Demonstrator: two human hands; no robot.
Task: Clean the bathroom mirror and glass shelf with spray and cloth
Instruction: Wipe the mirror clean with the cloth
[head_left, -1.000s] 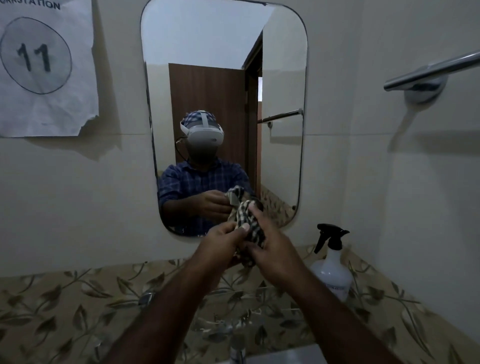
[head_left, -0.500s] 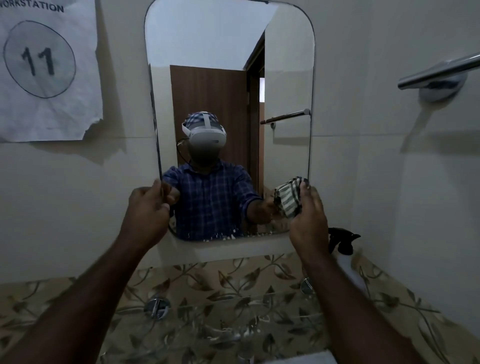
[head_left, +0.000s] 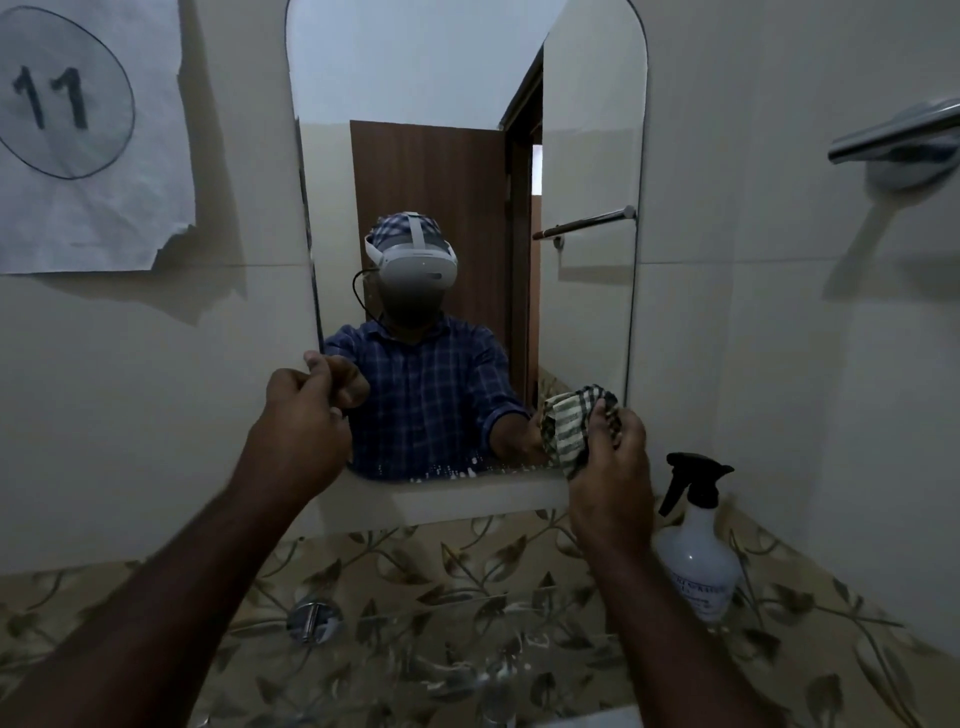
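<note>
While the left hand (head_left: 306, 410) grips the mirror (head_left: 467, 156) at its lower left edge, the right hand (head_left: 610, 467) clutches a checked cloth (head_left: 569, 426) against the glass.

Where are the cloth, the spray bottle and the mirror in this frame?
cloth (head_left: 571, 423), head view, on the striped bunch above the right hand's fingers.
spray bottle (head_left: 696, 558), head view, on its translucent body.
mirror (head_left: 431, 78), head view, on the upper glass.

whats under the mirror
A pale wall strip sits under the mirror, then leaf-patterned tiles and a glass shelf. The right hand and cloth hide the mirror's lower right corner.
</note>
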